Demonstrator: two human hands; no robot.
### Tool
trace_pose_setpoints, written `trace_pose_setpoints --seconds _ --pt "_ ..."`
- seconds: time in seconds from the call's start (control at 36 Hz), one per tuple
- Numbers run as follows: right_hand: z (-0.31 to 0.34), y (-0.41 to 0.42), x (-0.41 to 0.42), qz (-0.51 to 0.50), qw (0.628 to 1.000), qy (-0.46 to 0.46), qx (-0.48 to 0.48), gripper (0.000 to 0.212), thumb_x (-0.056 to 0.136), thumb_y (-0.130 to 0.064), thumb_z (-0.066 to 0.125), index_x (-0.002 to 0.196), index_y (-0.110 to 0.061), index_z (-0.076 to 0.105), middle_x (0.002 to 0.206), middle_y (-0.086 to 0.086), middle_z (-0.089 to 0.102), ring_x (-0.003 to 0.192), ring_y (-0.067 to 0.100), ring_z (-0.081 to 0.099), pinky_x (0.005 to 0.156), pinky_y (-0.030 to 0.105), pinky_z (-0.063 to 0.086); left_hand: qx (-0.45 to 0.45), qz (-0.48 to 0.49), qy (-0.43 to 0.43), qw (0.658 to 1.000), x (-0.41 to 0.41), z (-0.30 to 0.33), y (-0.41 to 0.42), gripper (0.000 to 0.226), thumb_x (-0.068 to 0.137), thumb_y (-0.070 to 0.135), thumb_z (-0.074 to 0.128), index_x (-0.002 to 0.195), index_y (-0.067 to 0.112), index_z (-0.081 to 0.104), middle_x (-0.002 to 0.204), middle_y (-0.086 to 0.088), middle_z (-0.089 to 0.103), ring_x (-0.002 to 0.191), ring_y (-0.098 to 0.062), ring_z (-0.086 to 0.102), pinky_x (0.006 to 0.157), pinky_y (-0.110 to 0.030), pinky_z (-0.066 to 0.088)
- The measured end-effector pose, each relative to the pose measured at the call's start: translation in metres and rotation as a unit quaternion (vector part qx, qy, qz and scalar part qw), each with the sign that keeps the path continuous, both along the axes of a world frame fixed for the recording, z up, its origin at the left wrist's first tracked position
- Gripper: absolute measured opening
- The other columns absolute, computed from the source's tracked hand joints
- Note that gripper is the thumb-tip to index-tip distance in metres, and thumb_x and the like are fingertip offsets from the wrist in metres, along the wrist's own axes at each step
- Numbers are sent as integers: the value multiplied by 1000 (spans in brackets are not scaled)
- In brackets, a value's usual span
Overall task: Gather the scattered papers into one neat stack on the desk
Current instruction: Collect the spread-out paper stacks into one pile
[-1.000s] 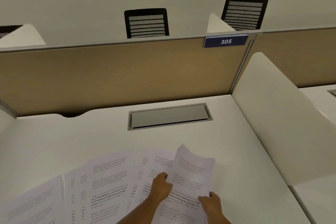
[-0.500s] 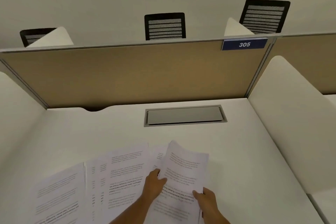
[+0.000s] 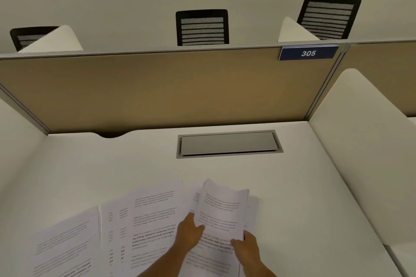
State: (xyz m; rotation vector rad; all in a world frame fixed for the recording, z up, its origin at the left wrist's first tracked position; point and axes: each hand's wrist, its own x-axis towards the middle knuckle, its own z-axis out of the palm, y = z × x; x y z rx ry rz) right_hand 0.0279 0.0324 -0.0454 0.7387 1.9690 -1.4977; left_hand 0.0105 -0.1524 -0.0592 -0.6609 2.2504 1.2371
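Several printed white sheets lie fanned across the near part of the white desk. Both hands hold a small bundle of sheets lifted and tilted above the desk. My left hand grips its left edge and my right hand grips its lower right edge. Another sheet lies flat just left of the bundle, overlapping one with a narrow column of text. The leftmost sheet lies at the near left. More paper edges show under the bundle at its right.
A grey cable hatch is set into the desk behind the papers. A tan partition with a blue "305" plate closes the back. White side dividers flank the desk. Black mesh chair backs rise behind the partition.
The view has swung left, so everything has shifted right in the frame. The bundle has been drawn closer together between both hands and stands a little more upright.
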Motion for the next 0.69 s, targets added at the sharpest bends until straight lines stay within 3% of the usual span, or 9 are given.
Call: trace_pose_setpoints --seconds 0.06,0.11,0.22,0.39,0.69 --pt "-3 -2 -3 0 1000 -16 27 32 87 -5 59 118 -12 69 101 2 69 94 20 65 84 29 53 -76 -27 -17 997 -4 -5 -5 58 94 33 57 146 15 39 144 -7 51 132 -27 47 111 -39 43" --pt "-6 -3 -5 29 992 -37 115 38 88 -20 60 126 -17 64 123 9 62 110 27 60 102 37 48 -162 -59 -39 984 -8 -8 -9 63 94 44 53 149 19 34 149 -8 40 136 -31 36 111 -42 39" --pt "-9 -7 -12 61 972 -67 216 60 91 -35 59 145 -16 40 151 15 30 134 37 36 116 41 30 -177 -50 -50 982 -11 -14 -11 63 92 44 55 148 20 37 153 -11 26 136 -34 31 110 -45 38" --pt "-17 -14 -20 8 980 -63 189 68 86 -27 66 143 -10 32 149 17 24 129 40 36 110 47 37 -173 6 -53 983 -11 -22 -14 54 90 39 60 138 19 47 146 -12 24 130 -32 34 106 -42 42" --pt "-14 -15 -25 -59 992 -44 106 69 86 -16 71 140 -13 27 143 20 31 120 37 49 100 48 50 -166 48 -55 983 -16 -25 -18 68 84 37 69 137 11 36 137 -15 45 127 -35 42 102 -45 45"
